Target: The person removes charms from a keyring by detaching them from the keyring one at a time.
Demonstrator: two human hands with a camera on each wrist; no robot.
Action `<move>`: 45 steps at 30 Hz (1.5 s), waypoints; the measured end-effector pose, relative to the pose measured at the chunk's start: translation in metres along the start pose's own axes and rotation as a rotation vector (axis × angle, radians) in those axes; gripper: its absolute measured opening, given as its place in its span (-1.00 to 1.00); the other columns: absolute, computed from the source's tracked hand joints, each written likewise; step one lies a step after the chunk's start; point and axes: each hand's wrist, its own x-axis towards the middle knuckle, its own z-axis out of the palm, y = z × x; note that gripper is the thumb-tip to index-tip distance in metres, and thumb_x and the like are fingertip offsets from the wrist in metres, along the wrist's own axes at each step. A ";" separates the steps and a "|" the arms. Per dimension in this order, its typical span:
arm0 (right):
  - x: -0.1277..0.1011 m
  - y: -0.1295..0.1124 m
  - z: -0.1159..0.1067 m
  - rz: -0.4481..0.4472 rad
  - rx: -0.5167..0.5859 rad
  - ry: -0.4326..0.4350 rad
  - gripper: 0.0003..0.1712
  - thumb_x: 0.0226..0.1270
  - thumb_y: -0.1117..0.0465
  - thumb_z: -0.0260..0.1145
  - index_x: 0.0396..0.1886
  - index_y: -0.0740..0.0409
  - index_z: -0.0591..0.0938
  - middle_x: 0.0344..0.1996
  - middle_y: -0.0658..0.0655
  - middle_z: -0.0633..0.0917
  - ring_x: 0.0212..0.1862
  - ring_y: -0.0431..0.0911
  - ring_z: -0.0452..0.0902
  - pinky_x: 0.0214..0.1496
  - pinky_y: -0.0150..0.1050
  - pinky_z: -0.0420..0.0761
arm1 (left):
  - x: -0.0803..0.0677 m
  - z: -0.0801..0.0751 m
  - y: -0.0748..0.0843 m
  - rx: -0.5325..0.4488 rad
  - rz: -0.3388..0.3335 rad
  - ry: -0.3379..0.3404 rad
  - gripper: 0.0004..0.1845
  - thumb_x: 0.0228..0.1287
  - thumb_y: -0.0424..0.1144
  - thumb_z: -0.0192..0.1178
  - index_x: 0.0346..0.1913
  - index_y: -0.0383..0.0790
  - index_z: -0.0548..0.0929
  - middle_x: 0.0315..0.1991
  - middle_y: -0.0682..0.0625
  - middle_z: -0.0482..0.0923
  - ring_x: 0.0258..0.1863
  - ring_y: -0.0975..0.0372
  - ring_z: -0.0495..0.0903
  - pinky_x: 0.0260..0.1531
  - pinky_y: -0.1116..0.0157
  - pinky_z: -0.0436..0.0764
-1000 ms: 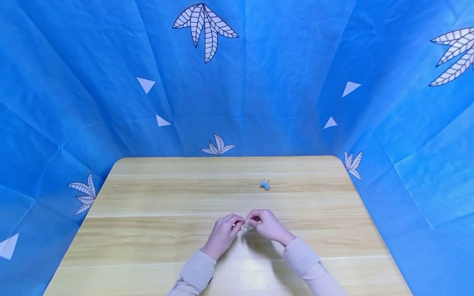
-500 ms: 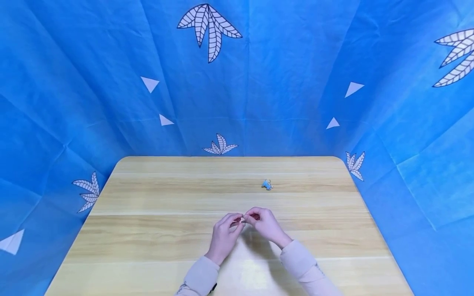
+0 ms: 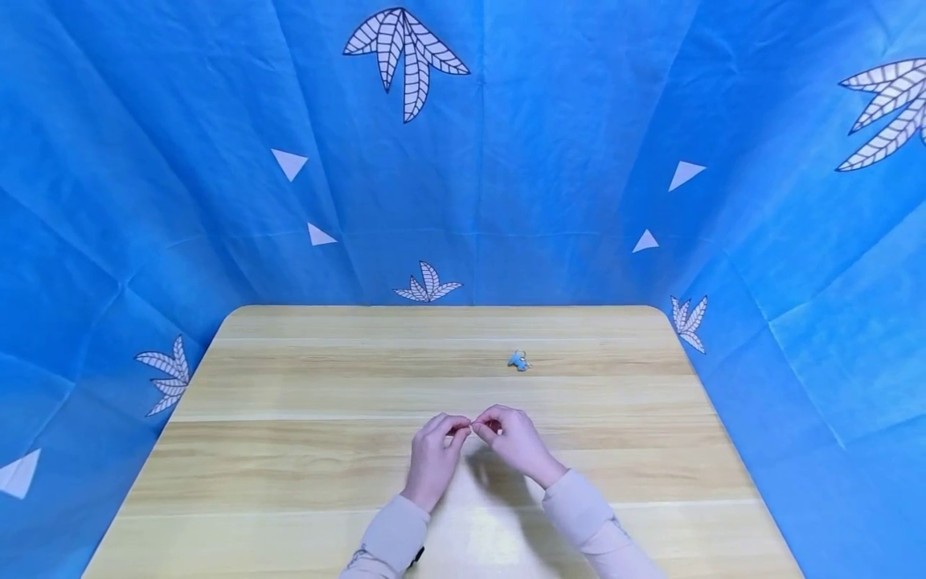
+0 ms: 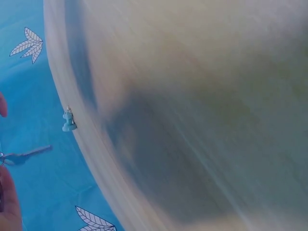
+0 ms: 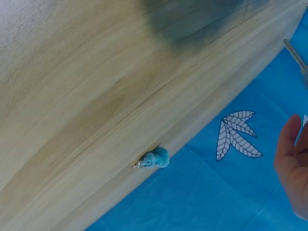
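Note:
At the middle of the table both hands meet fingertip to fingertip over a small metal key ring with a key. My left hand (image 3: 432,458) pinches the key ring (image 4: 2,159) between thumb and fingers. From that ring a key (image 4: 31,152) sticks out in the left wrist view; the shaft of the key (image 5: 295,55) also shows at the right edge of the right wrist view. My right hand (image 3: 519,442) pinches at the same ring from the other side, its fingertips largely covering it. In the head view the fingers hide nearly all of the key and ring.
A small blue figure keychain (image 3: 518,361) with a metal ring lies farther back on the wooden table (image 3: 304,466), slightly right of the hands. Blue cloth (image 3: 550,145) with white leaf and triangle prints surrounds the table's back and sides.
The hands have drawn closer and shifted slightly left and away from the body. The metal ring and key, visible between the fingers before, are now mostly covered. The blue keychain stays put.

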 end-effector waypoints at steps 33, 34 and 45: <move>0.001 0.001 0.008 0.043 0.075 0.041 -0.93 0.21 0.26 0.24 -0.38 0.11 0.65 -0.47 0.01 0.67 -0.43 -0.25 0.48 -0.43 -0.46 0.53 | 0.016 -0.009 -0.001 -0.128 -0.115 -0.165 -0.89 0.04 -0.35 0.30 -0.32 -0.22 0.70 -0.39 0.06 0.63 -0.37 0.29 0.63 -0.30 0.49 0.64; 0.001 0.001 0.008 0.044 0.076 0.041 -0.93 0.21 0.26 0.24 -0.38 0.11 0.65 -0.48 0.00 0.67 -0.44 -0.25 0.47 -0.44 -0.46 0.52 | 0.017 -0.010 -0.001 -0.105 -0.105 -0.169 -0.89 0.03 -0.35 0.30 -0.33 -0.20 0.70 -0.40 0.07 0.64 -0.38 0.30 0.63 -0.31 0.49 0.64; 0.003 0.000 0.010 0.066 0.100 0.034 -0.92 0.22 0.25 0.23 -0.38 0.12 0.65 -0.45 0.03 0.68 -0.43 -0.25 0.48 -0.41 -0.45 0.53 | 0.016 -0.011 -0.003 -0.016 -0.063 -0.129 -0.90 -0.01 -0.40 0.32 -0.36 -0.19 0.70 -0.44 0.08 0.64 -0.45 0.34 0.60 -0.42 0.54 0.59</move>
